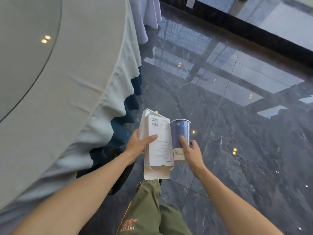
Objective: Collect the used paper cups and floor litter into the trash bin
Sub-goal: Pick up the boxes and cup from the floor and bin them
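Note:
My left hand grips a flattened white cardboard box with printed text and a barcode, its flaps open at both ends. Beside it on the right, my right hand holds a blue and white paper cup upright, thumb across its front. Box and cup touch side by side, held above the dark floor in front of my legs. No trash bin is in view.
A round table with a pale cloth and dark blue skirt fills the left. A second draped table stands farther back. The glossy dark marble floor spreads to the right, bounded by a black sill under windows. My green trousers show below.

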Motion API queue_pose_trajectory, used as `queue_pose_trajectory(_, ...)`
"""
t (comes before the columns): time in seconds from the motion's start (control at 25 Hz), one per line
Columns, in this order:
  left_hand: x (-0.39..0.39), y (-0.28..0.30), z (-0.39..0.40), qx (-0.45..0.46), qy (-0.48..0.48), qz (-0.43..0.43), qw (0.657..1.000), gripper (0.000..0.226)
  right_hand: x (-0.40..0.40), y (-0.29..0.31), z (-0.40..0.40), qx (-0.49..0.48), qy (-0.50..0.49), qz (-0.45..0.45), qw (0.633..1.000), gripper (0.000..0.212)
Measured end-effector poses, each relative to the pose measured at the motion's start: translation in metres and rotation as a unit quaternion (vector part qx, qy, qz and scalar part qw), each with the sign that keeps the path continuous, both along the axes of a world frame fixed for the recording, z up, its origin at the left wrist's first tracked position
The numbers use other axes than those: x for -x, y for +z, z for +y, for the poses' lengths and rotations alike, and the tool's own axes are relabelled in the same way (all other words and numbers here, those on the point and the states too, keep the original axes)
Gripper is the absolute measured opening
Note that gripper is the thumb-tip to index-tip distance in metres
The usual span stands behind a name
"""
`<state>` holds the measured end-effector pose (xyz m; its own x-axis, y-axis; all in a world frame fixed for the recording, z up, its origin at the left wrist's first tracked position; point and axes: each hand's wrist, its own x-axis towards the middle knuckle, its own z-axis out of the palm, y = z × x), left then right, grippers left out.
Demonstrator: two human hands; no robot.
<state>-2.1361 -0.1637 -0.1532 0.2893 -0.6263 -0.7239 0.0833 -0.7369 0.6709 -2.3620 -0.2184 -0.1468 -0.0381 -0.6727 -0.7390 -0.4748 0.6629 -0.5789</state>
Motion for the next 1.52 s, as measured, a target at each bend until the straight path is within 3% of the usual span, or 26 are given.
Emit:
queue_pose_trajectory(0.44,-0.023,0.028,0.224,-0.053,0.064,-0.033,0.996,0.065,-0.038,0.010,0.185,-0.108,0.042,-0.050,0.992,0.055)
queue_pose_trajectory(0.8,-0.120,-0.037,0.354,-0.149,0.102,-0.046,0.983,0.069,-0.133,-0.064,0.279,-0.155,-0.001,-0.003,0.988,0.035)
queue_pose_trajectory(0.92,-0.154,-0.052,0.375,-0.148,0.077,-0.027,0.986,0.069,-0.170,-0.096,0.292,-0.161,-0.026,0.006,0.987,0.052)
queue_pose_trajectory(1.36,-0.213,-0.068,0.381,-0.117,0.029,0.010,0.993,0.069,-0.219,-0.141,0.318,-0.110,-0.029,0.047,0.992,0.048)
queue_pose_trajectory(1.44,-0.213,-0.074,0.376,-0.119,0.021,0.019,0.993,0.071,-0.217,-0.140,0.333,-0.124,-0.031,0.033,0.991,0.040)
queue_pose_trajectory(1.52,-0.209,-0.081,0.373,-0.124,0.020,0.024,0.992,0.071,-0.214,-0.135,0.352,-0.170,-0.040,-0.023,0.984,0.050)
